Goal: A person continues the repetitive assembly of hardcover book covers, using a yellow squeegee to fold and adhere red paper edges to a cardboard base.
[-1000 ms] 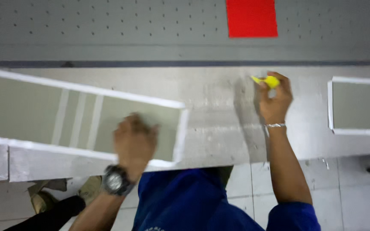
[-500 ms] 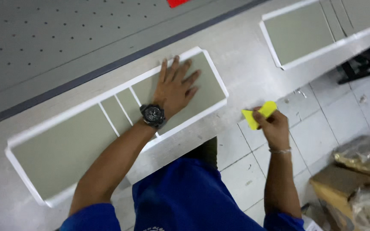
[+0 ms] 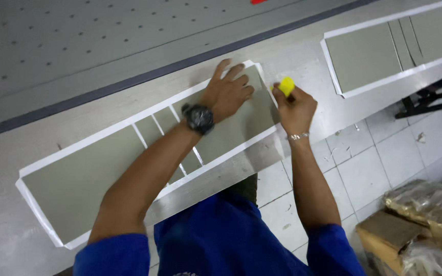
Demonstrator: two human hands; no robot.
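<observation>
The long grey board (image 3: 78, 181) with white paper edges lies flat on the table (image 3: 303, 61). The left hand (image 3: 228, 92) lies open on its right end, pressing down and holding nothing. Just beside it, the right hand (image 3: 295, 107) pinches a small yellow tool (image 3: 286, 85) at the board's right edge. It looks like the paper edge is being pressed flat; the next rub needs a firm, steady push. I count two boards, the second board (image 3: 384, 51) far right, one tool, two hands.
</observation>
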